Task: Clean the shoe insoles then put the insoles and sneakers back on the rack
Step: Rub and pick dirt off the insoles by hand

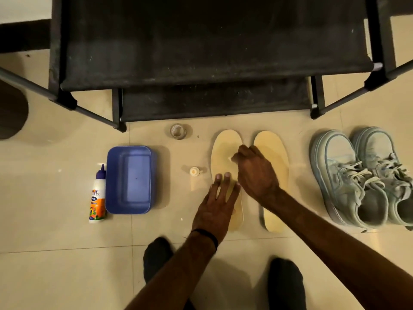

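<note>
Cleaning is under way: the left hand (214, 206), fingers spread flat, pins the left pale yellow foam insole (225, 157) while the right hand (254, 173), fingers curled, seemingly pinching something small, rubs it; next the right-hand yellow insole (273, 157) needs cleaning.

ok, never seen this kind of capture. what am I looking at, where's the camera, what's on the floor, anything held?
There is no robot here: one wide-angle camera worn on a person's head looks down at their two bare hands and the floor.

The left hand lies flat with straight fingers on the left insole, pinning it down. The right hand reaches across onto the same insole with curled fingers; something small and pale shows at its fingertips, too blurred to name. The right insole lies beside it, partly under the arm.

Also on the tiled floor: a pair of sneakers at right, a blue tub, a glue bottle, a tape roll and a small cap. The black shoe rack stands behind them.
</note>
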